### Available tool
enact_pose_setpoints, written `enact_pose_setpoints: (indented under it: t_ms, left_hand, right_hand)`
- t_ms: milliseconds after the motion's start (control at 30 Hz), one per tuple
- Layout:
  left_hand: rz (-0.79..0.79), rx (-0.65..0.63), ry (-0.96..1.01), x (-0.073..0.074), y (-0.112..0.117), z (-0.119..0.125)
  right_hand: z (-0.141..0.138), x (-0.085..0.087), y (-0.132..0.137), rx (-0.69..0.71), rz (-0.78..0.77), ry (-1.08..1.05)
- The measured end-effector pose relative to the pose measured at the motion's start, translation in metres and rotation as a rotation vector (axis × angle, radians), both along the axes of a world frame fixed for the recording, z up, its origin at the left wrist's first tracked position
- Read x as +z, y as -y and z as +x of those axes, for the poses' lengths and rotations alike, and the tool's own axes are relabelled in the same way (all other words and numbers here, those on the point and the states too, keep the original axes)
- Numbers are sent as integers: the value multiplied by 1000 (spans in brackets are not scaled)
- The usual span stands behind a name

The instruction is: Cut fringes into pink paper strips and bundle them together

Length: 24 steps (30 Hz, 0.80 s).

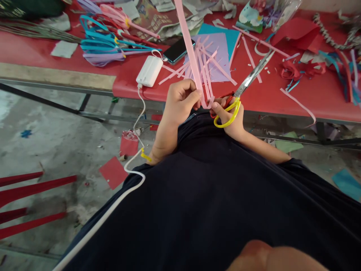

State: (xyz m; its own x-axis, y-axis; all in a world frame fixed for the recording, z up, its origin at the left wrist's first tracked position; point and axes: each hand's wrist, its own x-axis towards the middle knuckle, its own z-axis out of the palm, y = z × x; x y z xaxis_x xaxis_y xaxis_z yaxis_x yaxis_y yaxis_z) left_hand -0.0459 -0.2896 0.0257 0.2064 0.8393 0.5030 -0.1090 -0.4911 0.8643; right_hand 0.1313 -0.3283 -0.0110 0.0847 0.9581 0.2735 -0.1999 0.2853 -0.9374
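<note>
My left hand (180,101) is closed in a pinch on a long pink paper strip (188,41) that runs up out of the frame. Its lower end is slit into several thin strands (208,81). My right hand (229,114) is closed through the yellow handles of a pair of scissors (251,77), whose silver blades point up and right over the table. Its thumb touches the bottom of the pink strands. Both hands meet just in front of the red table's edge (270,101), above my dark shirt.
On the red table lie a white power bank (149,70) with a cable hanging down, a phone (178,50), lilac paper (218,56) and blue paper, paper flowers (104,41) and many scraps. Red paper pieces (113,172) lie on the concrete floor. Red slats (28,199) at left.
</note>
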Motion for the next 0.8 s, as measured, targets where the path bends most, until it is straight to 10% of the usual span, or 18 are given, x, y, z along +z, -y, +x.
enact_pose_setpoints:
  t_ms: [500, 800]
  left_hand:
    - [40, -4, -41, -4, 2, 2]
    - [37, -49, -66, -1, 12, 11]
  right_hand:
    - [4, -5, -5, -290, 286, -94]
    - [-7, 9, 17, 34, 69, -25]
